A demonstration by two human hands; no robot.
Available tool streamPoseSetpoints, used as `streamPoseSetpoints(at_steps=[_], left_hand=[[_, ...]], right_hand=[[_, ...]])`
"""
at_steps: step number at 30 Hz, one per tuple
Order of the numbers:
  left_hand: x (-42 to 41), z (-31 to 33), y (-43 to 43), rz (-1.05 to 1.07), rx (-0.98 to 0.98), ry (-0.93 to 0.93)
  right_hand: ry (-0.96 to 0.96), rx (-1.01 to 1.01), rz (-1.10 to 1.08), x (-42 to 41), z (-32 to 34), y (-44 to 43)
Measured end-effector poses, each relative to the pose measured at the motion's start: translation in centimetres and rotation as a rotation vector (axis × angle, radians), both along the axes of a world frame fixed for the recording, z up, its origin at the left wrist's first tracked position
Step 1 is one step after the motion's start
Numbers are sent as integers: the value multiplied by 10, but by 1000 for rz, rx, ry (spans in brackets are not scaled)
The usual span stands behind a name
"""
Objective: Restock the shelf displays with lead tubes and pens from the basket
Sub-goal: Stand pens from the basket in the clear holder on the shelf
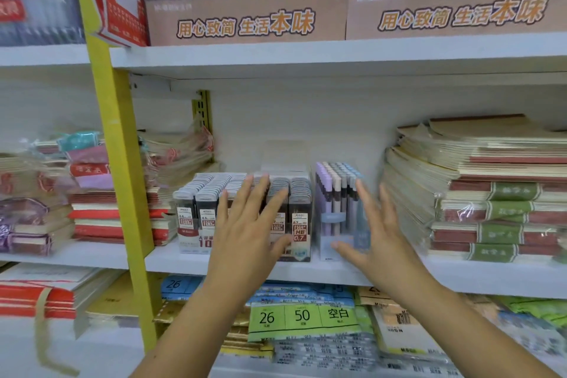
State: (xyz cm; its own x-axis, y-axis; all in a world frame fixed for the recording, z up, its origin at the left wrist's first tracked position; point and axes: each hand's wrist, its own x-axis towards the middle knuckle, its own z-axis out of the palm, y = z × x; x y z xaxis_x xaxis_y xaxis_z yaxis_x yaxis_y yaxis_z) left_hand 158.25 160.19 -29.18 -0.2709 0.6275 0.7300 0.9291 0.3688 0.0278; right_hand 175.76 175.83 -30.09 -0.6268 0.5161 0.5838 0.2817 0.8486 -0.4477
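A display box of lead tubes (199,205) with grey caps stands on the middle white shelf (178,258). To its right stands a clear display box of pens (333,190) in lilac, beige and pale blue. My left hand (248,227) is spread with straight fingers in front of the lead tube box and hides its middle. My right hand (372,233) is spread in front of the pen box's right side. Neither hand holds anything. The basket is not in view.
Stacks of wrapped notebooks (491,193) fill the shelf to the right, and more stacks (92,209) lie to the left beyond a yellow upright post (122,163). Brown cardboard display boxes (245,18) sit on the shelf above. Paper pads (303,316) fill the shelf below.
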Motion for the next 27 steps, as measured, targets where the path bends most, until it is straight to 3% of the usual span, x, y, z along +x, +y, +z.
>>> streamPoseSetpoints(at_steps=[5, 9, 11, 13, 16, 19, 27], left_hand=[[-5, 4, 7, -12, -63, -12], [-4, 5, 4, -41, -26, -11], [-11, 10, -1, -56, 8, 3], [-24, 18, -11, -16, 34, 14], [-53, 25, -30, 49, -2, -31], [-76, 26, -40, 55, -65, -54], [-85, 24, -41, 16, -107, -22]], right_hand=[[-80, 161, -67, -8, -12, -10], [-161, 156, -166, -9, -5, -12], [-121, 276, -239, -16, 10, -21], [-105, 360, -144, -32, 30, -35], [-251, 384, 23, -67, 56, -50], [-337, 496, 4, -92, 65, -57], [-370, 437, 29, -107, 57, -62]])
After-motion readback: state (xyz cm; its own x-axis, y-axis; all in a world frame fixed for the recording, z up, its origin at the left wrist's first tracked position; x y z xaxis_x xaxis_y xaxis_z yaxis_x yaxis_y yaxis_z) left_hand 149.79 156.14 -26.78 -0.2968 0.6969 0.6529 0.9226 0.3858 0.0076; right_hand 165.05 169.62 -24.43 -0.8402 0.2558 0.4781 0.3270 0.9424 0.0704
